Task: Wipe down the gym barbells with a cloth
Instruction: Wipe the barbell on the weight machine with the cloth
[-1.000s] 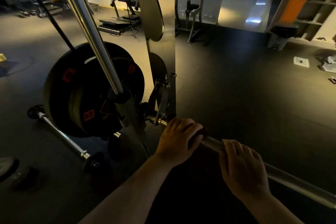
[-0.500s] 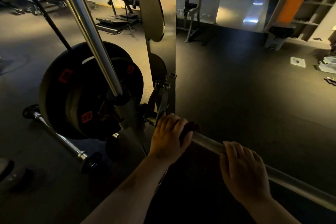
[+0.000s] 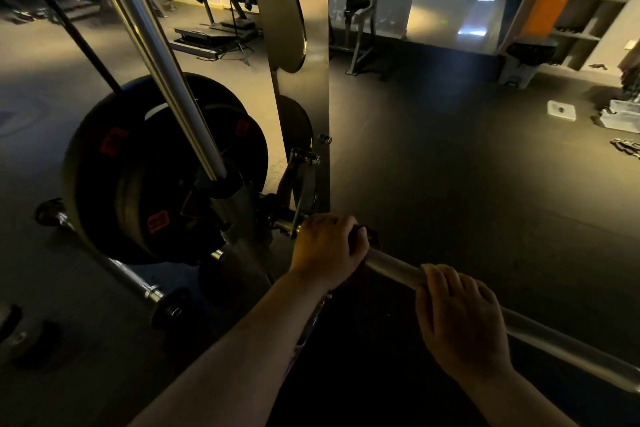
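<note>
A steel barbell [image 3: 391, 265] runs from the rack hook at centre down to the lower right. My left hand [image 3: 327, 248] grips a dark cloth [image 3: 367, 234] wrapped round the bar, close to the rack hook. Only a small dark edge of the cloth shows past my fingers. My right hand [image 3: 457, 319] grips the bare bar a short way to the right. A second barbell [image 3: 114, 269] lies on the floor at the lower left.
Black weight plates [image 3: 114, 170] hang on the rack at left. A chrome guide rod [image 3: 156, 55] slants down from the top left. The rack upright [image 3: 304, 80] stands just behind my left hand. A bench frame [image 3: 360, 7] stands at the back. Small items [image 3: 561, 110] lie on the floor at right.
My left hand has slid the cloth left along the bar toward the rack hook. My right hand has kept its grip in place.
</note>
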`<control>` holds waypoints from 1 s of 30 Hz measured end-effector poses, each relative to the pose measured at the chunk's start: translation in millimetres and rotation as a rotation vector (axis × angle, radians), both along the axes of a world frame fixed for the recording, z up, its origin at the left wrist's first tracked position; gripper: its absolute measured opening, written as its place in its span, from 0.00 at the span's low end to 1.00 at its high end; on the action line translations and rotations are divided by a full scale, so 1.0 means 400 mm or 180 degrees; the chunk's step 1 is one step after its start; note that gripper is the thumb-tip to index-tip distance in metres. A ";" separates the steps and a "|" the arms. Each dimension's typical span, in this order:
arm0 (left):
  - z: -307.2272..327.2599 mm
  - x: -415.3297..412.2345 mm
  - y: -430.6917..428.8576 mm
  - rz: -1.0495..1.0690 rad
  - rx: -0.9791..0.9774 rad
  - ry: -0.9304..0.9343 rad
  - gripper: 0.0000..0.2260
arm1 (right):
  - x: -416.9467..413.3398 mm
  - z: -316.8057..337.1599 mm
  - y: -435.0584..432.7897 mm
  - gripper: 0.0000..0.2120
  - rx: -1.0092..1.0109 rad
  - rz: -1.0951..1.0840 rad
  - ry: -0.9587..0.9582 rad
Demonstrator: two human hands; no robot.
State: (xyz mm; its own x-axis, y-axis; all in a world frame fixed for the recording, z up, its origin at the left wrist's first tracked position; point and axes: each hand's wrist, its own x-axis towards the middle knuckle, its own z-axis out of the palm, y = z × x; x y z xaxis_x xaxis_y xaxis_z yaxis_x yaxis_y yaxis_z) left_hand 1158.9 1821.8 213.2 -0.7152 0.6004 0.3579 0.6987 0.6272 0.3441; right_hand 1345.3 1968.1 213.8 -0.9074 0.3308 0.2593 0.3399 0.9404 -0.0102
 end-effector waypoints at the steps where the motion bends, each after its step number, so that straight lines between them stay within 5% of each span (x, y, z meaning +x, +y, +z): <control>1: 0.001 0.004 0.000 -0.0010 0.0022 -0.0002 0.19 | 0.001 -0.001 0.000 0.18 0.0014 0.0007 0.0009; 6: -0.114 0.118 -0.021 -0.0019 0.0717 -0.0131 0.21 | 0.004 -0.004 0.002 0.19 0.0047 -0.0016 -0.0053; 16: 0.015 -0.014 0.002 -0.0062 -0.0233 -0.0244 0.19 | 0.010 -0.007 0.006 0.20 0.0029 0.0067 0.0021; 22: -0.115 0.125 -0.018 0.0017 0.0709 -0.0157 0.22 | 0.010 -0.007 0.001 0.19 0.0002 0.0043 0.0042; 26: -0.060 0.051 -0.018 -0.0069 0.0127 0.0083 0.22 | 0.007 -0.006 0.003 0.19 0.0012 0.0048 0.0056; 30: 0.011 0.046 0.031 0.0238 0.0006 -0.0310 0.15 | 0.005 -0.003 -0.002 0.19 -0.0011 -0.0011 -0.0018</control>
State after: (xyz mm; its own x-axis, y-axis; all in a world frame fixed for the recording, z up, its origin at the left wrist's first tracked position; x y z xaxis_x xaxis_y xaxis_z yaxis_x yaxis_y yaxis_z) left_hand 1177.3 1834.2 217.7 -0.7893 0.5434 0.2857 0.6133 0.6756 0.4093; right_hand 1347.3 1967.4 212.5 -0.9076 0.3349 0.2532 0.3433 0.9391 -0.0114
